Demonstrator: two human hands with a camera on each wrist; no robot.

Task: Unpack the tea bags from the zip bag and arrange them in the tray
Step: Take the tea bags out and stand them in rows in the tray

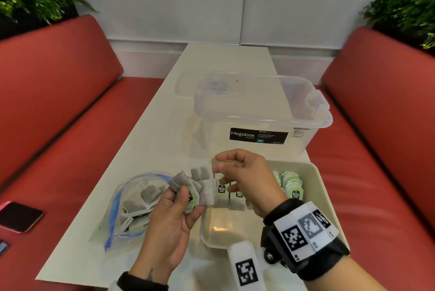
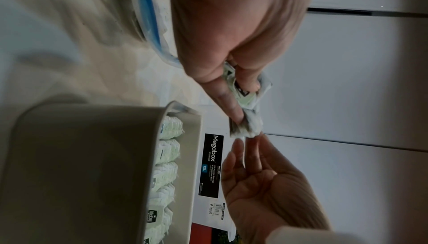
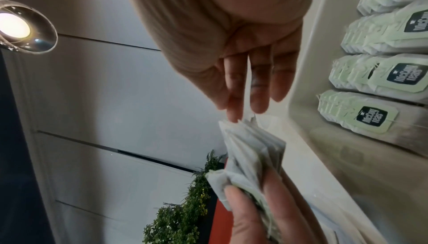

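Observation:
My left hand (image 1: 186,198) grips a fanned bundle of tea bags (image 1: 202,187) above the table, between the zip bag and the tray. In the left wrist view its thumb and fingers (image 2: 234,108) squeeze the bundle (image 2: 247,125). My right hand (image 1: 217,168) reaches in from the right with fairly straight fingers (image 3: 234,114) that touch the top edge of the bundle (image 3: 254,147). The clear zip bag (image 1: 131,196) with a blue seal lies open at the left and holds several more tea bags. The beige tray (image 1: 315,184) holds rows of green-tagged tea bags (image 1: 292,184) standing along its far side.
A clear Megabox storage box (image 1: 259,114) stands just behind the tray, with its lid (image 1: 188,83) lying behind it. A phone (image 1: 20,216) lies on the red bench at the left. Red benches flank the narrow white table (image 1: 146,140).

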